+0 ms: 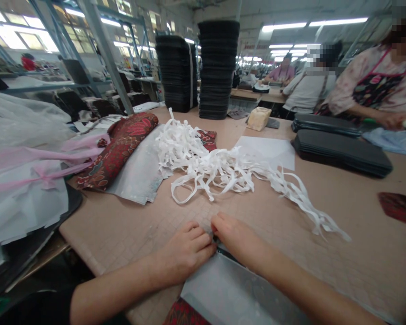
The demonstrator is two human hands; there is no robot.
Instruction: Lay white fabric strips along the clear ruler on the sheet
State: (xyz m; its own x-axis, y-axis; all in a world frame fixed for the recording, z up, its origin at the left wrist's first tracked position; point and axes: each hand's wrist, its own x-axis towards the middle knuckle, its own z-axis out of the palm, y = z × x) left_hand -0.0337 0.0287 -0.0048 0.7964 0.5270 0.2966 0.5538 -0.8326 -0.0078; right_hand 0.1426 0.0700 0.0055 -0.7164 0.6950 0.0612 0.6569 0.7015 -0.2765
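Note:
A grey translucent sheet (237, 293) lies at the table's near edge, with red patterned fabric (186, 314) showing under its left corner. My left hand (192, 248) is closed at the sheet's top edge, fingers curled. Right beside it, my right hand (228, 232) is pinched at the same edge, its fingertips close to my left fingers. What lies between the fingertips is too small to make out. A dark strip runs along the sheet's edge below the hands. Beyond them spreads a tangled heap of white strips (219, 174).
Rolled red patterned fabric (128, 144) lies back left, near white plastic bags (20, 180). Two tall black stacks (218, 67) stand at the back. Black pads (341, 151), white paper (270, 151) and a yellowish block (259, 118) lie behind. People work at the back right.

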